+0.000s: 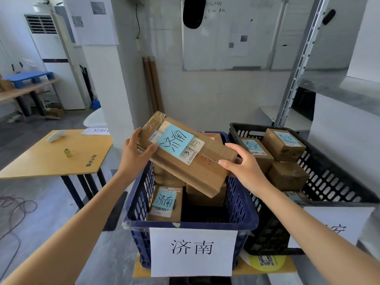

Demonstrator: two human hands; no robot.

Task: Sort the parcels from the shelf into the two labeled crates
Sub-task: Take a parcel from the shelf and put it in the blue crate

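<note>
A flat brown cardboard parcel point(197, 161) with a light blue handwritten note hangs tilted above the blue crate point(242, 210). My left hand point(136, 150) grips its left end, thumb on top. My right hand point(243, 164) holds its right edge, fingers curled over the top. The blue crate carries a white paper label point(193, 250) on its front and holds several parcels, one with a blue note point(165, 202). To the right stands the black crate point(333, 182) with several small brown parcels point(282, 146), two showing blue notes. Its white label point(337, 225) is partly cut off.
A yellow table point(51, 159) with a binder clip and a white object stands on the left. A grey metal shelf point(308, 48) rises at the right behind the black crate. A white pillar and cardboard tubes point(153, 85) stand behind the crates. Cables lie on the floor at the left.
</note>
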